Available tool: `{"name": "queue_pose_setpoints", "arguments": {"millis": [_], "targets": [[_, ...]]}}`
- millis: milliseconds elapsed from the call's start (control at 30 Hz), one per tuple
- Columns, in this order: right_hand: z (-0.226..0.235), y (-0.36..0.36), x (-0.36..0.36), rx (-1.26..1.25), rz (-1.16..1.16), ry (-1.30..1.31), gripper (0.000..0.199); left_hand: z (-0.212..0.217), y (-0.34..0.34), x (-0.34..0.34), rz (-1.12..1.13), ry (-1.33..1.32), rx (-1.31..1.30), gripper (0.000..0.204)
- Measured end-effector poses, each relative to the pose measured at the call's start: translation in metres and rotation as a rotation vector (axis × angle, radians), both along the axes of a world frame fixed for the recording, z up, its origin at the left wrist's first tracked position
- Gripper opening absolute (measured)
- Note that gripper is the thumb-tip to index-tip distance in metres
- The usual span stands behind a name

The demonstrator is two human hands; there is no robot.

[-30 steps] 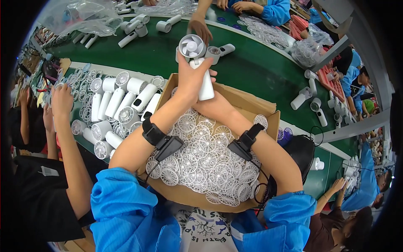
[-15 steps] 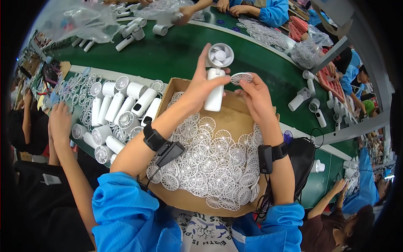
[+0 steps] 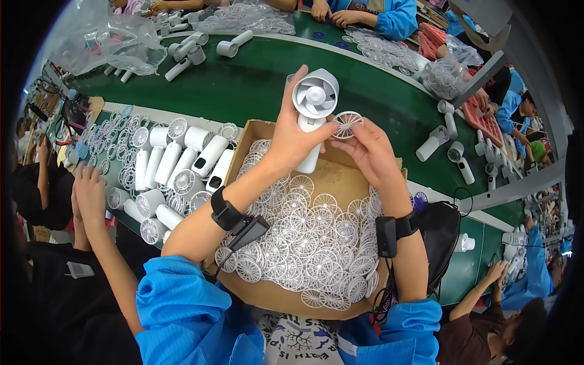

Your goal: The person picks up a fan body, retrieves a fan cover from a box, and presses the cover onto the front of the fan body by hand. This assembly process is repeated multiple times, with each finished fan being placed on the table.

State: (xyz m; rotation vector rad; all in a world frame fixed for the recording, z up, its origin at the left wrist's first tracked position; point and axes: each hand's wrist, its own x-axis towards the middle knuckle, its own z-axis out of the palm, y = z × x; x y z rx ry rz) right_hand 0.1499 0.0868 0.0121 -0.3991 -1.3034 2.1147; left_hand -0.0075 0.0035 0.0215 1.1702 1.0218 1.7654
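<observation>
My left hand (image 3: 291, 137) is wrapped round the handle of a white handheld fan (image 3: 316, 95), whose round head faces me with its blades uncovered. Between the fingertips of my right hand (image 3: 368, 151) is a white spoked fan grille (image 3: 348, 125), held just right of the fan and a little below its head. My left thumb reaches toward the grille's edge; whether it touches cannot be made out. Below both hands stands a cardboard box (image 3: 243, 294), partly filled with loose white grilles (image 3: 298, 234).
Left of the box lie several white fan bodies (image 3: 208, 152) and more grilles (image 3: 120, 134). A green conveyor belt (image 3: 261, 73) runs behind, with fan parts and plastic bags (image 3: 109, 42). A grey metal frame (image 3: 511, 188) stands at right. Co-workers' hands (image 3: 90, 188) are at left and across the belt.
The fan has tilted so its open head faces me more and sits slightly lower. The grille has turned from nearly edge-on to face-on. Across the belt, a co-worker's hand has left a fan body lying there.
</observation>
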Motion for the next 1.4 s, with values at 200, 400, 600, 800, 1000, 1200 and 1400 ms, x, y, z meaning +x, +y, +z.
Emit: {"name": "queue_pose_setpoints", "arguments": {"millis": [200, 400, 600, 800, 1000, 1200, 1400], "targets": [[0.004, 0.001, 0.005, -0.147, 0.181, 0.080, 0.040, 0.000, 0.001, -0.008, -0.075, -0.058, -0.111, 0.089], [-0.007, 0.002, 0.000, 0.395, -0.220, -0.007, 0.040, -0.009, 0.005, 0.003, -0.019, -0.014, -0.208, 0.083], [0.007, -0.015, -0.010, 1.093, -0.699, -0.339, 0.032, -0.015, 0.004, 0.015, -0.094, 0.204, -0.283, 0.078], [0.005, -0.014, -0.006, 1.171, -0.698, -0.351, 0.032, -0.016, 0.002, 0.017, -0.049, 0.285, -0.266, 0.076], [0.002, -0.013, -0.007, 1.250, -0.716, -0.359, 0.033, -0.018, 0.002, 0.017, -0.047, 0.285, -0.261, 0.076], [0.004, -0.014, -0.006, 1.255, -0.717, -0.358, 0.033, -0.017, 0.002, 0.018, -0.055, 0.299, -0.266, 0.076], [-0.001, -0.014, -0.008, 1.237, -0.723, -0.403, 0.033, -0.028, 0.003, 0.019, -0.018, 0.344, -0.218, 0.076]]}}
